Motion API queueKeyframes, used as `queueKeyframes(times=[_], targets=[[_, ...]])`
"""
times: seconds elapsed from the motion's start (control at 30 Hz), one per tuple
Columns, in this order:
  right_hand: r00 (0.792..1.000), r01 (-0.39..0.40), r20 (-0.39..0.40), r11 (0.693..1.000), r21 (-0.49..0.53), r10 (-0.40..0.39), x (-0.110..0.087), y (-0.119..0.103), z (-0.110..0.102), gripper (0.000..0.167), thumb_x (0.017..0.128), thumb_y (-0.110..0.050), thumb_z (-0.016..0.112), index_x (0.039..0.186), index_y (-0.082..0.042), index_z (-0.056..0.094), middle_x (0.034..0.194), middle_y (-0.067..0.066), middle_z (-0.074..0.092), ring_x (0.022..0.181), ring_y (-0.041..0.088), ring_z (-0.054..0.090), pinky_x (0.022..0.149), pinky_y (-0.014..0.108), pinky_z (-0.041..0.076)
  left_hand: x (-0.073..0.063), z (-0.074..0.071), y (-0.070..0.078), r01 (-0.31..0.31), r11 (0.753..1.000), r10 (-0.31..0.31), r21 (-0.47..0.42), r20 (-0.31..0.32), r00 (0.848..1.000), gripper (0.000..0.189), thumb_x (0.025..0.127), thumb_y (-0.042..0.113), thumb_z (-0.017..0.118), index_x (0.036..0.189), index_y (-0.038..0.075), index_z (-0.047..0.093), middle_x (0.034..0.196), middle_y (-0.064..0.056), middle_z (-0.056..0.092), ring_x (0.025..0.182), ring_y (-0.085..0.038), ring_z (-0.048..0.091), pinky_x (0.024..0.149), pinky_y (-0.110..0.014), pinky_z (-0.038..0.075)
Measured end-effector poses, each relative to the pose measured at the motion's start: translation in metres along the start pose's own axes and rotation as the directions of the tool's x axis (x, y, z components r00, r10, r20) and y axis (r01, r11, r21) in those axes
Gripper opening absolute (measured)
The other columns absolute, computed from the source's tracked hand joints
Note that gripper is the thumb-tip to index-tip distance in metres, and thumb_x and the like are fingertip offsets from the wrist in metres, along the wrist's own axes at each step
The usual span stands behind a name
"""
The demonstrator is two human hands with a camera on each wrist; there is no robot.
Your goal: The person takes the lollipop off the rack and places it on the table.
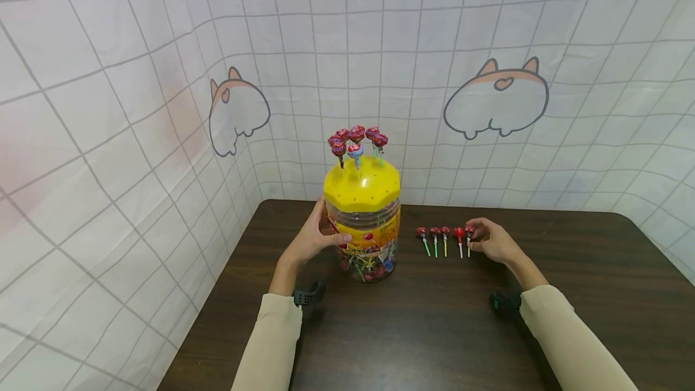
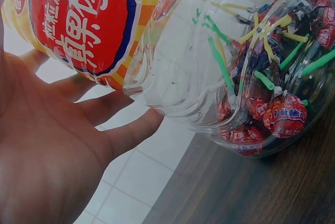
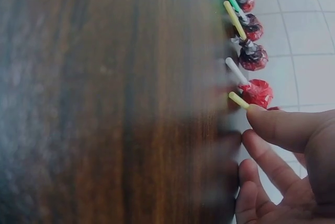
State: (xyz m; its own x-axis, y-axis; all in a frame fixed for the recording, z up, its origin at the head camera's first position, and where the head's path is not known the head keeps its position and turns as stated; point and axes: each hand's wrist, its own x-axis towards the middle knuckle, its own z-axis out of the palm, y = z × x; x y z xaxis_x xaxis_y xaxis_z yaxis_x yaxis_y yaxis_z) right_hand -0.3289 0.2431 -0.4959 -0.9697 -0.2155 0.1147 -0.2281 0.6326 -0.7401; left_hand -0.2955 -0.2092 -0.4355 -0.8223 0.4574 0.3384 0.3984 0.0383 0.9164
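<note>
A clear plastic candy jar (image 1: 374, 235) with a yellow lid (image 1: 369, 192) stands on the table. Several wrapped lollipops stand upright in the lid, among them a blue-and-white one (image 1: 355, 152). My left hand (image 1: 312, 240) holds the jar's left side, thumb across the front and fingers behind. Through the wall, more lollipops (image 2: 285, 115) show at the bottom. Right of the jar, my right hand (image 1: 495, 244) pinches the rightmost lollipop (image 3: 238, 99) of a row; the thumb hides most of its head in the right wrist view. Beside it lies a red lollipop (image 1: 460, 233) with a white stick.
Three dark-red lollipops, including one with a yellow stick (image 1: 446, 246), lie farther left in the row. The dark wooden table (image 1: 402, 324) ends at the back near a white gridded cloth (image 1: 423, 113) with cartoon animals. That cloth also hangs along the left side.
</note>
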Motion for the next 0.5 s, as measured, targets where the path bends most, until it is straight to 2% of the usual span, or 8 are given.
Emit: queueKeyframes(times=[0.3,0.5], targets=[[1.0,-0.017,0.012,1.0,-0.004,0.017,-0.0016,-0.0001,0.0017,0.05,0.087,0.0,0.076,0.132,0.006,0.054,0.11,0.028,0.06,0.088,0.027,0.059,0.068,0.034,0.045,-0.0001,0.0002,-0.0022,0.004,1.0,-0.004,0.0,0.001,1.0,0.101,0.089,0.02,0.08,0.161,0.043,0.014,0.149,-0.006,0.052,0.131,-0.032,0.058,0.107,-0.055,0.051],[0.999,-0.028,0.028,0.999,-0.015,0.029,-0.0017,-0.0017,0.0007,0.048,0.088,-0.001,0.076,0.13,0.006,0.055,0.112,0.029,0.059,0.083,0.024,0.055,0.066,0.034,0.042,0.0007,-0.0001,-0.0021,0.0,1.0,0.0,-0.003,0.0,1.0,0.099,0.09,0.016,0.079,0.161,0.042,0.015,0.148,-0.007,0.052,0.131,-0.031,0.057,0.107,-0.051,0.052]])
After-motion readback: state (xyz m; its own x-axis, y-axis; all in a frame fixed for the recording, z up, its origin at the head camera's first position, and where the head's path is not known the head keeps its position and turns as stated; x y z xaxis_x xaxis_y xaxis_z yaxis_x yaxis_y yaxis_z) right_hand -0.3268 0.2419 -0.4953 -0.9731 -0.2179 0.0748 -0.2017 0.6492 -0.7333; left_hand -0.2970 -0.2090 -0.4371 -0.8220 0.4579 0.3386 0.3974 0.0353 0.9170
